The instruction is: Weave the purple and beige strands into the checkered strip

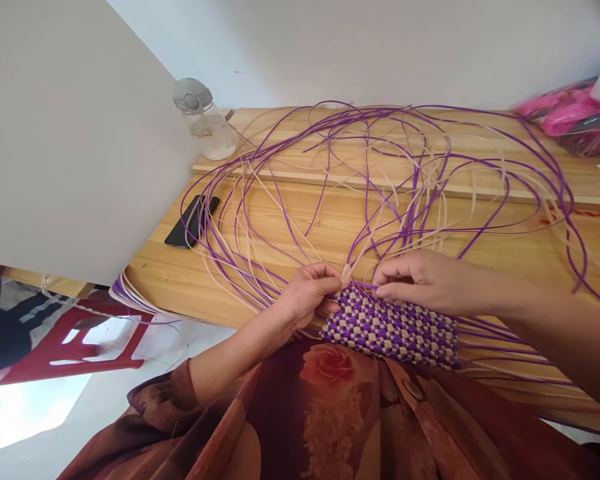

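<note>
A woven piece (393, 327) in purple and beige checks lies at the table's front edge, close to my body. My left hand (310, 293) is closed at its upper left corner, pinching a beige strand (347, 275). Over the upper edge, my right hand (410, 277) has its thumb and forefinger pressed together on a purple strand. Long purple strands (414, 200) and beige ones fan out from the weave, looping across the table, and more run out to its right side.
On the wooden table (300, 200) a black phone (192, 221) lies at the left. A clear bottle (213, 133) with a grey lid stands behind it. Pink plastic-wrapped material (575, 117) sits at the back right. A red stool (80, 340) and part of a person are at the left.
</note>
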### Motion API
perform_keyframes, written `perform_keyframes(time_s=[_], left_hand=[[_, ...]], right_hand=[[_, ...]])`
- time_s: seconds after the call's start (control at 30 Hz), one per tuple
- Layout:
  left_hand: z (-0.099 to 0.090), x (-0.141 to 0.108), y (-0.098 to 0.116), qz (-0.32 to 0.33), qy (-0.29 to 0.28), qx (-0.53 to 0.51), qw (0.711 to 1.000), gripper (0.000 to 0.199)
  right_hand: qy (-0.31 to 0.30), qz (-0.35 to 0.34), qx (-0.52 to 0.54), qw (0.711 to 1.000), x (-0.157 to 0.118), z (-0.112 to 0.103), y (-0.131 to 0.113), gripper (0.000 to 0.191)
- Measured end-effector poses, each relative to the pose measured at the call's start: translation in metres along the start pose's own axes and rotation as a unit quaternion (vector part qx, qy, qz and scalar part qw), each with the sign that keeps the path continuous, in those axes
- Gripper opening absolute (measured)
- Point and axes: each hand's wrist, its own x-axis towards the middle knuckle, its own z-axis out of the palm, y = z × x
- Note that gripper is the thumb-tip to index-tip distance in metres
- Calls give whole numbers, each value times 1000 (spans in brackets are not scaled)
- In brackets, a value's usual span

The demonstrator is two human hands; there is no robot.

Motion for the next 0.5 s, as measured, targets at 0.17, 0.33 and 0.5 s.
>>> perform_keyframes(time_s=[0.17,0.33,0.5], left_hand=[[1,1,0,7,1,2,1000,23],[1,-3,-1,40,1,-2,999,26],[5,-10,2,68,23,5,997,28]], right_hand=[[-14,-35,34,999,-26,10,-23,26],[29,-106,189,976,-20,20,-27,18],[105,38,293,950,4,40,-13,27]])
